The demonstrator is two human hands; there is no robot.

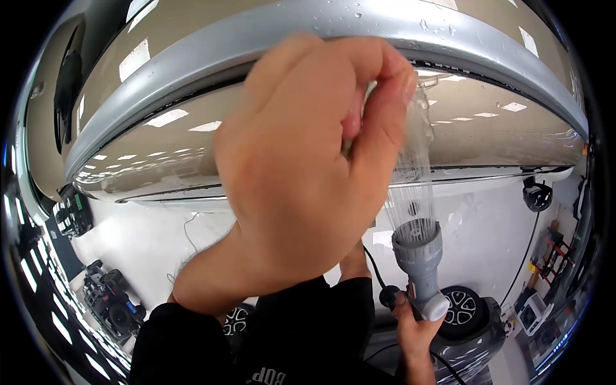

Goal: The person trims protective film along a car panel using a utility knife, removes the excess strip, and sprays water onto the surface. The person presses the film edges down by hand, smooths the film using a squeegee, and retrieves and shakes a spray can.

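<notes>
My left hand (301, 154) is raised close to the camera, in front of a glossy beige car panel (500, 128). Its thumb and index finger are pinched together near a silver trim strip (192, 61); a clear, wet shimmer hangs beside the fingertips, and I cannot tell whether they hold film or only meet water. Low on the right, my right hand (417, 327) is wrapped round a grey spray nozzle (420, 256). Fine jets of water (410, 199) rise from its round head toward the panel by my left fingertips. Droplets dot the silver strip.
A black cord (372, 260) runs near the nozzle. Behind my right hand stands a dark grey wheeled unit (471, 340). On the white floor (154, 231) at left sits a black wheeled machine (115, 301). Shelving with tools (552, 263) is at far right.
</notes>
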